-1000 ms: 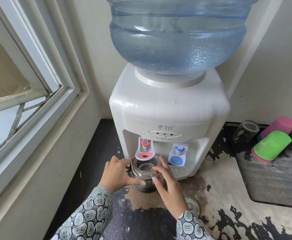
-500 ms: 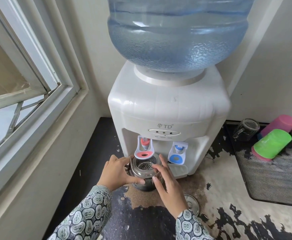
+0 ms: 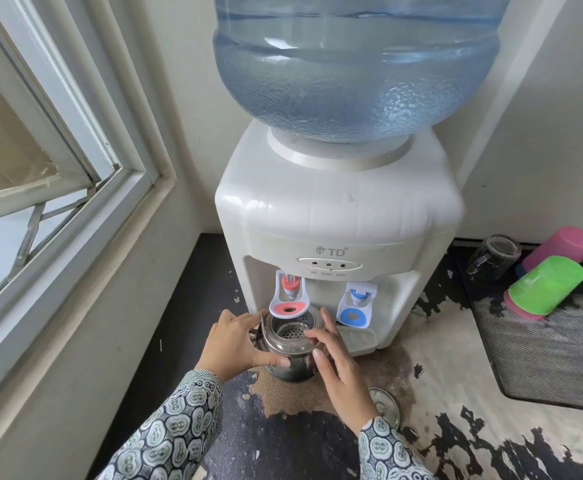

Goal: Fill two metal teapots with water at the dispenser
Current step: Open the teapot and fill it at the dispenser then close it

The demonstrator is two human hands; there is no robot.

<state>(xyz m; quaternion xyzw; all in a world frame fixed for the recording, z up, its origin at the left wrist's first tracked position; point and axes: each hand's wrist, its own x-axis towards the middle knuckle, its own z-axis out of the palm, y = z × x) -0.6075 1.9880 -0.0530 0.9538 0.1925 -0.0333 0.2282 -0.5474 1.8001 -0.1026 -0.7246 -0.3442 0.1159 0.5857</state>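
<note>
A small metal teapot (image 3: pixel 288 355) stands open-topped on the counter under the red tap (image 3: pixel 288 296) of the white water dispenser (image 3: pixel 338 216); a perforated strainer shows inside it. My left hand (image 3: pixel 232 344) wraps its left side, thumb across the front. My right hand (image 3: pixel 338 368) rests against its right side with fingers on the rim. The teapot's round metal lid (image 3: pixel 385 405) lies on the counter by my right wrist. Only one teapot is in view. No water stream is visible.
A blue tap (image 3: pixel 355 304) sits right of the red one, with a drip tray (image 3: pixel 357 339) below. At the right, a black mesh mat (image 3: pixel 542 351) holds a green cup (image 3: pixel 546 284), a pink cup (image 3: pixel 560 245) and a glass mug (image 3: pixel 494 252). A window frame (image 3: pixel 75 209) flanks the left.
Both hands stay on the teapot in nearly the same grip; the view has shifted slightly downward relative to the dispenser.
</note>
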